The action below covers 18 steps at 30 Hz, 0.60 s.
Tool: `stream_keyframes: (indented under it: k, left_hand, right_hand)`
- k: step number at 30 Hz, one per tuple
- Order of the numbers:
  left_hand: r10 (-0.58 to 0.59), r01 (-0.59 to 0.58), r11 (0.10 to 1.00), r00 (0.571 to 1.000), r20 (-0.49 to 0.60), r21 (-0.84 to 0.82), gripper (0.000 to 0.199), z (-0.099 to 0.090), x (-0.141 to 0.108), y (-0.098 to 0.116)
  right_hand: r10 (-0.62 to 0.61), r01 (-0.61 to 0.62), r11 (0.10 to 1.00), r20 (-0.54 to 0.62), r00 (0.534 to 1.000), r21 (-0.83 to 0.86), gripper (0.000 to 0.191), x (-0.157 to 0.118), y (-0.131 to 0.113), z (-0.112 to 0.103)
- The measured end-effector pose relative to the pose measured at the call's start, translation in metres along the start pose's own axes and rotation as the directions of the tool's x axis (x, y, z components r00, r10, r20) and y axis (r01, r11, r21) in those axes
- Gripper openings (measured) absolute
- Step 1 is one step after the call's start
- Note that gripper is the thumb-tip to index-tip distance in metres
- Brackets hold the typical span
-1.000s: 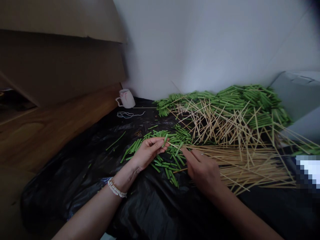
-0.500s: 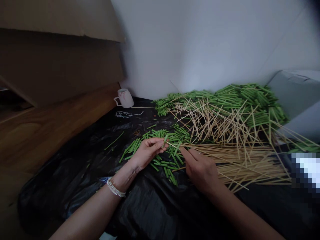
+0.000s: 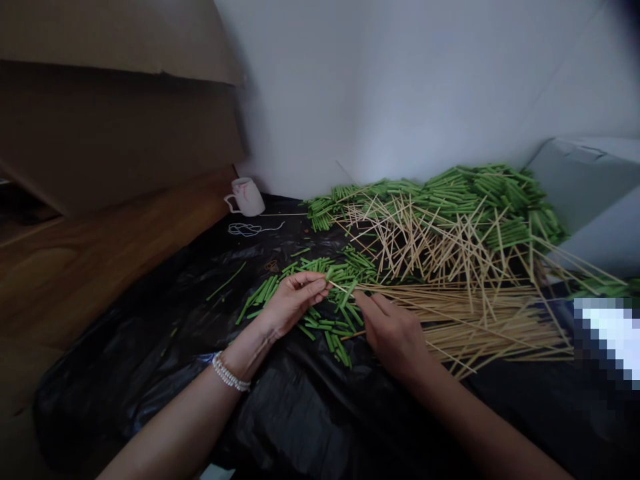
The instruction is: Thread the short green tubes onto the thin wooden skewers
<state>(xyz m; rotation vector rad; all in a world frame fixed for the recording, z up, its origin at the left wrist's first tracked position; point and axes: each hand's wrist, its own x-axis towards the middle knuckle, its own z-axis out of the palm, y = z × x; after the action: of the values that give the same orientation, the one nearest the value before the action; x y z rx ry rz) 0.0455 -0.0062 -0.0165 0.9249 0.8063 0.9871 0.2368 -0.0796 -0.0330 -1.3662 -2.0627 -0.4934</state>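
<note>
Between the thumb and fingers of my left hand [image 3: 295, 300] is a short cut green stem piece [image 3: 329, 274]. My right hand [image 3: 393, 330] is closed on a thin wooden skewer [image 3: 340, 287], whose far end reaches the piece in my left fingers. Near my right fingertips, another green stem piece [image 3: 351, 291] sits crosswise on that skewer. Under and around both hands lies a loose heap of cut green stems [image 3: 327, 327]. To the right of my right hand, bare wooden skewers [image 3: 480, 327] lie in a long pile.
Against the wall, a heap of skewered green stems [image 3: 465, 190] has its sticks pointing toward me. A white mug [image 3: 247, 197] stands at the back left beside a tangled cord [image 3: 245, 230]. Black plastic sheeting [image 3: 300, 407] covers the surface. A cardboard box [image 3: 120, 127] stands left.
The view has shifted slightly, moving the whole scene a little leftward. Both hands keep nearly the same grip, with the skewer end still at the green stem piece in my left fingers.
</note>
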Motion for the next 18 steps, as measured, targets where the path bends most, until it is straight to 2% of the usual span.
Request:
stream_keyframes:
  k: [7,18]
  left_hand:
    - [-0.034,0.034,0.999,0.999,-0.003,-0.036,0.022,-0.0006,-0.0007,0.0011]
    - [-0.066,0.066,0.998,0.998,-0.009,0.005,0.023,0.0004,-0.0035,0.0015]
  right_hand:
    - [0.0,0.0,1.0,0.002,1.0,0.023,0.031,-0.0012,-0.0025,0.0001]
    - [-0.003,0.004,0.999,-0.004,1.0,0.053,0.031,-0.0028,-0.0048,0.0013]
